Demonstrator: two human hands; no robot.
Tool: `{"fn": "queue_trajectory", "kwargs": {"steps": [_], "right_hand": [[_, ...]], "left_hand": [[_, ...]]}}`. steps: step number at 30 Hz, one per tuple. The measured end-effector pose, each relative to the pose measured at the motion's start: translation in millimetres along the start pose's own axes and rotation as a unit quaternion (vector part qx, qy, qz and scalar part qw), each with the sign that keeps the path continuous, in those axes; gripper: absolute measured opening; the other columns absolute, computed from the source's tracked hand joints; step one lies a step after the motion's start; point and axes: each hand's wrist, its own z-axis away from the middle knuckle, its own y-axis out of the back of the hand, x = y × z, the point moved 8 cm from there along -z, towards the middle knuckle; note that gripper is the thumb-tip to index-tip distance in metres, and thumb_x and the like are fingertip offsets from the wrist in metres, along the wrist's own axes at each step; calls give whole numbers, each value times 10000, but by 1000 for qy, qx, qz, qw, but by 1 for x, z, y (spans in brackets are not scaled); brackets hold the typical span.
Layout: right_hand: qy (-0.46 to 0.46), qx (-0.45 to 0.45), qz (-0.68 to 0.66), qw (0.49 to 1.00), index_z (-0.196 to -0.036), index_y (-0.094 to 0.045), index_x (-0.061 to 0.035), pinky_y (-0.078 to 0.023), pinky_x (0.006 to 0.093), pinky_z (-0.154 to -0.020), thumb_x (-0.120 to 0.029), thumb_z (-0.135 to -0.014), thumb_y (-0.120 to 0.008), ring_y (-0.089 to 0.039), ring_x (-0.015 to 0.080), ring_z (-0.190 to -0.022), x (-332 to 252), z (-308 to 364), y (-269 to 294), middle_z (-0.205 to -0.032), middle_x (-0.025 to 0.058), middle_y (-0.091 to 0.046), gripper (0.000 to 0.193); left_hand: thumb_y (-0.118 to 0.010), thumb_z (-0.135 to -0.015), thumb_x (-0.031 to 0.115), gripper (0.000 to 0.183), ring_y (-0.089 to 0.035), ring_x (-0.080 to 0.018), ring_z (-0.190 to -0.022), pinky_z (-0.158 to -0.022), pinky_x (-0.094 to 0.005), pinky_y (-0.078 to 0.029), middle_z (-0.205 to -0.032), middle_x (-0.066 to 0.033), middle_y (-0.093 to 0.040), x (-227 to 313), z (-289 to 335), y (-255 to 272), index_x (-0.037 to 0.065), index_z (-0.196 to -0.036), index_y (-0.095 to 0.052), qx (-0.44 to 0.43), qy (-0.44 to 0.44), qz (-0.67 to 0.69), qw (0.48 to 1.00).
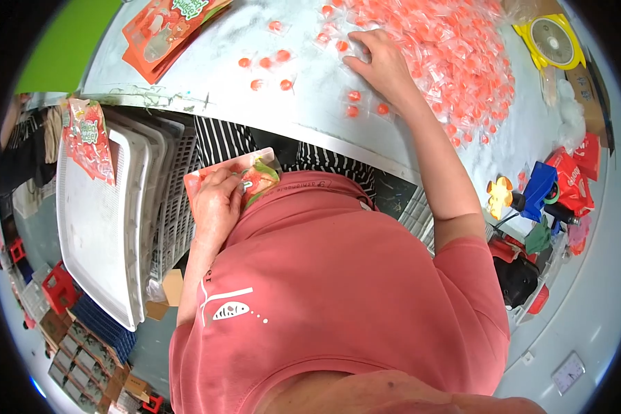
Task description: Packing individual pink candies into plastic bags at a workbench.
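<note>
In my lap, against my shirt, my left hand (217, 198) lies closed on a red printed candy pouch (259, 181). Its fingers cover part of the pouch, and I cannot see inside. Over the table my right hand (381, 63) reaches out with thumb and forefinger apart. Between those tips, close but apparently not gripped, sits a small red candy in a clear wrapper (341, 46). Just beyond that hand a large heap of the same wrapped candies (448, 62) spreads across the table. Several single candies (283, 56) lie scattered to its left.
A stack of red printed pouches (162, 34) rests at the table's far left. White plastic trays (96, 228) stand below on the left, a filled pouch (88, 141) on their top. Far right are a yellow scale (552, 43) and a blue tool (539, 190).
</note>
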Motion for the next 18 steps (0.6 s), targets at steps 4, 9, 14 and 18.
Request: {"fn": "queue_trajectory", "kwargs": {"steps": [4, 9, 14, 18], "right_hand": [[65, 55, -5, 996, -1221, -635, -22, -505, 378, -864, -255, -836, -715, -620, 277, -976, 23, -40, -16, -1119, 151, -607, 457], [8, -18, -127, 992, -1280, -577, 19, -549, 395, -756, -126, -940, -512, -685, 311, -885, -4, -79, -21, -1075, 231, -673, 376], [-37, -72, -255, 964, -1307, -586, -64, -560, 387, -690, -122, -931, -512, -675, 282, -789, -56, -73, -5, -1083, 250, -655, 387], [-63, -80, -158, 982, -1327, -573, -74, -550, 359, -716, -162, -910, -583, -654, 266, -786, 0, -47, -5, -1103, 201, -668, 427]], "left_hand": [[-692, -779, 36, 165, -638, -306, -958, -814, -392, -506, -1009, -83, -666, 3, -1, -3, 45, -942, -708, -14, 4, -5, 1000], [-692, -782, 35, 157, -636, -300, -957, -813, -390, -503, -996, -80, -663, 3, 3, -1, 45, -937, -706, -13, 12, -3, 1000], [-693, -786, 41, 151, -635, -298, -951, -810, -390, -502, -984, -80, -659, -7, 13, 0, 43, -936, -707, 3, 45, -3, 999], [-694, -788, 43, 151, -634, -299, -949, -808, -389, -503, -980, -82, -657, -3, 8, 2, 42, -938, -707, 7, 24, -11, 1000]]}}
